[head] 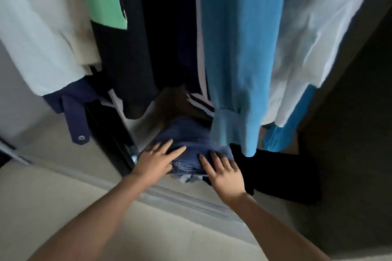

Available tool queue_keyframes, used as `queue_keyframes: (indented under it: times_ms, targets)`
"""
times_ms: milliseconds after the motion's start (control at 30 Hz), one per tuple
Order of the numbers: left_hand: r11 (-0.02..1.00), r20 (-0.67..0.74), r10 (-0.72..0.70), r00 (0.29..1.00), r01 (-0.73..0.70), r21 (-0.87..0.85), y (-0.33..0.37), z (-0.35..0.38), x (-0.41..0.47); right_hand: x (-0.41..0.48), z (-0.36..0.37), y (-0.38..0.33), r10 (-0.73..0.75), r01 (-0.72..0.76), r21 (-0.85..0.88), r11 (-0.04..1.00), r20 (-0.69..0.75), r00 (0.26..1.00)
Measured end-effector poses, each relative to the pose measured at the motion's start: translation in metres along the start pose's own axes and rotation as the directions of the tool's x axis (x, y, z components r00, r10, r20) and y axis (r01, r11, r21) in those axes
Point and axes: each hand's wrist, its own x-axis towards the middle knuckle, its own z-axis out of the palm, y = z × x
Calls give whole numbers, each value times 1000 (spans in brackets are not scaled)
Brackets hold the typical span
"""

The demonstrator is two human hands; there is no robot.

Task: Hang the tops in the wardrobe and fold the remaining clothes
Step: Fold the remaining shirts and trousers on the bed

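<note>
Both hands lie flat with fingers spread on the folded jeans [191, 140], the left hand [157, 160] on its near-left corner, the right hand [222, 172] on its near-right edge, gripping nothing. The stack sits on the wardrobe floor [144, 121], directly ahead of the hands, running away under the hanging blue top [239, 53]. A black folded garment [282, 176] lies just right.
</note>
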Motion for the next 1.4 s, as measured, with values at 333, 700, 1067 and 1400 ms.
queue_keyframes:
  times_ms: [333, 700, 1067, 1400]
  targets:
    - [932, 445, -363, 818, 326, 162, -21, 233, -9, 49, 206, -19, 45, -105, 81, 991, 538, 841]
    - [927, 432, -329, 840, 375, -22, 8, 39, -48, 23, -9, -35, -9, -70, 115, 991, 573, 819]
    - [850, 337, -451, 827, 513, -120, 10, -193, -158, -7, -285, -78, -260, 230, 124, 965, 563, 784]
    - [856, -124, -516, 847, 508, -94, -159, -396, -143, 116, -499, -141, -470, 512, -216, 831, 218, 855]
